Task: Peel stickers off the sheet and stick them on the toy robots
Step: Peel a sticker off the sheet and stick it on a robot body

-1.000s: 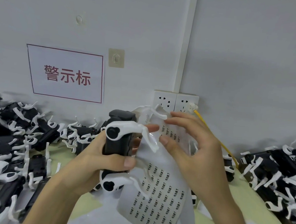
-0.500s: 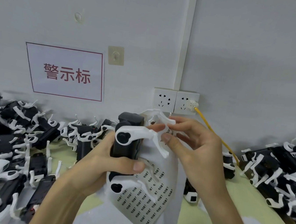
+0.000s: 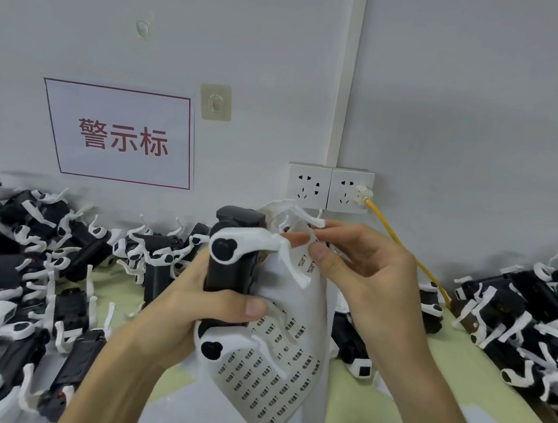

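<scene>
My left hand (image 3: 192,305) grips a black toy robot (image 3: 231,261) with white legs, held upright in front of me, and the sticker sheet (image 3: 273,379) is pressed against the robot's right side. The white sheet curls downward, with several rows of small printed stickers on it. My right hand (image 3: 360,271) pinches a small sticker (image 3: 306,266) at the sheet's upper part between thumb and forefinger, close beside the robot's upper white leg.
Heaps of black-and-white toy robots lie at the left (image 3: 16,270) and at the right (image 3: 527,323) on the green table (image 3: 425,381). White paper sheets (image 3: 179,421) lie at the front. Wall sockets (image 3: 330,188) with a yellow cable (image 3: 404,252) are behind my hands.
The robot and sheet have tilted and shifted slightly right. My right hand has closed its thumb and forefinger on a sticker near the sheet's top, and the sheet curls more.
</scene>
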Action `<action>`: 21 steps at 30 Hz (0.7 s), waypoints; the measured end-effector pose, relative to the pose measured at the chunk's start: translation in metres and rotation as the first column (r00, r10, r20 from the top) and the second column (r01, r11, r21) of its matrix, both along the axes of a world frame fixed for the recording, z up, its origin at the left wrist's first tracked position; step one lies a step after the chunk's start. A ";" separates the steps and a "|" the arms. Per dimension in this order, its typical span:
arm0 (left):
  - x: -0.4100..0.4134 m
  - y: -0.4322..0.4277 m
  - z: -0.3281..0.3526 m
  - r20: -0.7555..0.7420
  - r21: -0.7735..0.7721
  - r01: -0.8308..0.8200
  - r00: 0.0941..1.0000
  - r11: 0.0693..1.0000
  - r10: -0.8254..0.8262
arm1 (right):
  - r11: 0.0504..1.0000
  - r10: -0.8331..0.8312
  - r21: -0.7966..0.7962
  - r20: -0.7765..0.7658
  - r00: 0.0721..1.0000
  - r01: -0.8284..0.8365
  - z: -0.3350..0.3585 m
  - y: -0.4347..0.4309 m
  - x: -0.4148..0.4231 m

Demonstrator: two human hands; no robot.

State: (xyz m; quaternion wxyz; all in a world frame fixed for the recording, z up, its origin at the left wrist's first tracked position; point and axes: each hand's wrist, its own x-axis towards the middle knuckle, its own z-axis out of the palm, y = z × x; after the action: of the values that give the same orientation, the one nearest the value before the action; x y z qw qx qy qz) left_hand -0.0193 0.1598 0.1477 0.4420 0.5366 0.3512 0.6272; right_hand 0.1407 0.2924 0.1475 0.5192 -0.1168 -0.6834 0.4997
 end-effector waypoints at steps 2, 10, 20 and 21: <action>0.001 0.000 0.000 -0.008 -0.004 -0.001 1.000 1.000 0.001 | 1.000 -0.001 -0.010 -0.020 1.000 0.001 -0.001 0.000 -0.001; 0.002 0.004 -0.002 -0.047 0.002 -0.030 0.998 1.000 0.030 | 0.992 -0.120 0.017 -0.112 0.986 0.123 -0.005 -0.008 -0.007; 0.005 0.008 -0.003 -0.051 0.022 -0.055 0.997 0.998 0.056 | 0.975 -0.192 0.092 -0.099 0.976 0.201 -0.004 -0.008 -0.006; 0.005 0.009 -0.005 -0.038 0.008 -0.090 0.995 0.996 0.091 | 0.968 -0.207 0.125 -0.087 0.974 0.217 -0.004 -0.008 -0.006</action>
State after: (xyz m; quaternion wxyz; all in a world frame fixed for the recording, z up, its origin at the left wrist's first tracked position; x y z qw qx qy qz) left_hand -0.0138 0.1689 0.1432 0.4044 0.5336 0.3815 0.6373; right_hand 0.1345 0.2841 0.1439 0.6010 -0.1358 -0.6794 0.3985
